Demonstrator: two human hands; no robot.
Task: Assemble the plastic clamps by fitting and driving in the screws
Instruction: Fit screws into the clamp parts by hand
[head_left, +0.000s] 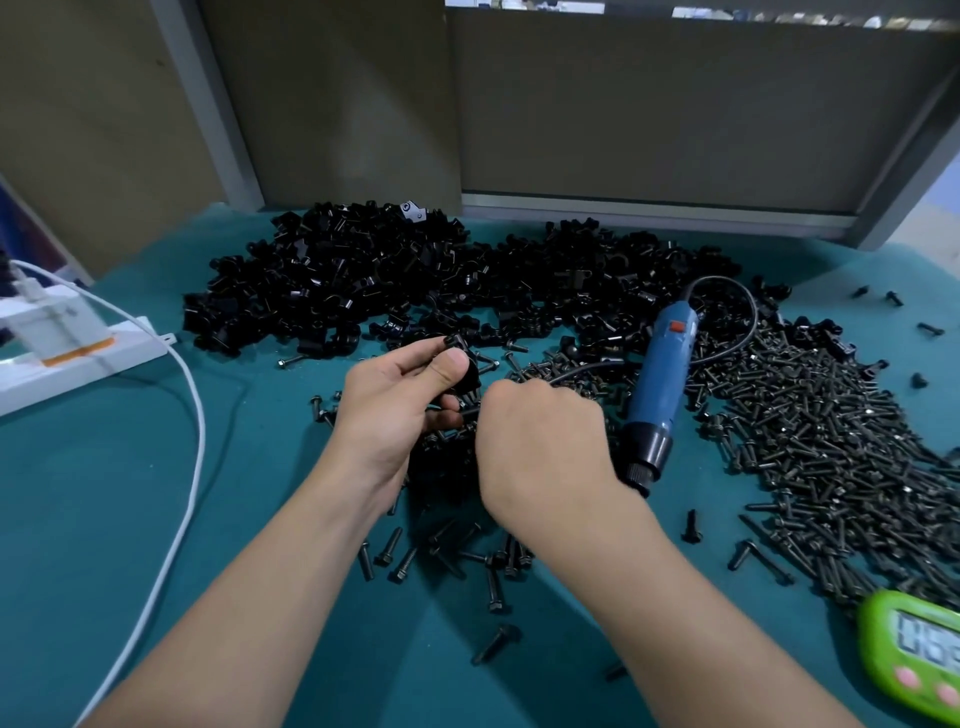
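Note:
My left hand (397, 400) grips a black plastic clamp (466, 375) between thumb and fingers, a little above the table. My right hand (540, 441) is curled close beside it, its fingertips hidden; a thin dark screw (470, 411) shows between the two hands, and I cannot tell for sure that the right hand pinches it. A blue electric screwdriver (660, 384) lies just right of my right hand, tip toward me, untouched. A big heap of black clamps (415, 280) fills the back of the table. A wide spread of black screws (821, 457) lies at the right.
The table has a teal cloth (104, 493). A white power strip (67, 348) with a plug and a white cable (192, 441) lies at the left. A green digital timer (914, 654) sits at the front right. Loose screws (447, 556) lie under my wrists. Grey partition panels stand behind.

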